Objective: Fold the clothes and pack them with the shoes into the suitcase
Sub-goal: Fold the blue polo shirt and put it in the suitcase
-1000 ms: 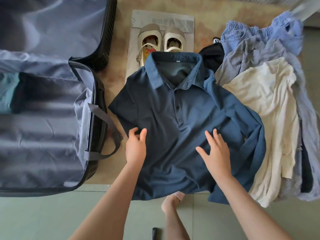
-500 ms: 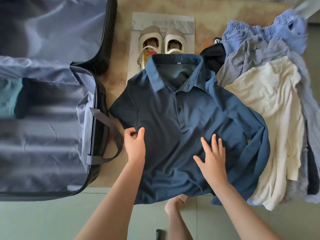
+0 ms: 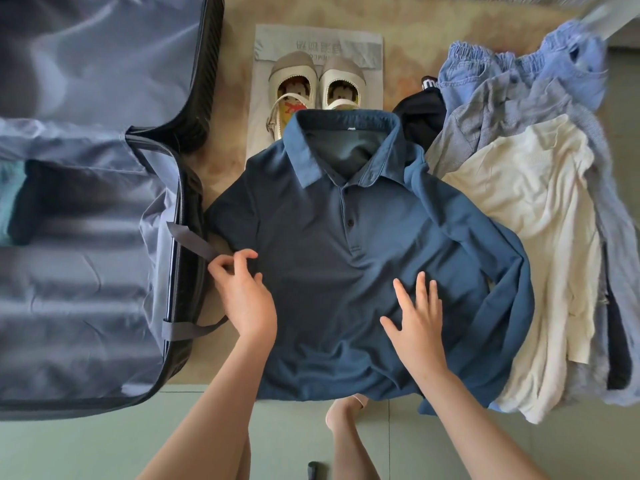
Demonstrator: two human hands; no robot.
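Soft, even daylight lies over everything, with only faint shadows beside my left hand (image 3: 242,296) and right hand (image 3: 415,327). The dark blue polo shirt (image 3: 329,271) beneath them looks sharp. Right of my right hand, the cream knit top (image 3: 519,209) is brightest, almost washed out. Left of my left hand, the grey-lined open suitcase (image 3: 86,289) smears and bows toward the edge.

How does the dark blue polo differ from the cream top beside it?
The polo is dark blue, the cream top pale. The polo lies spread flat in the middle; the cream top sits rumpled on the pile. The polo shows a collar and buttons; the cream top shows neither. Both lie outside the suitcase.
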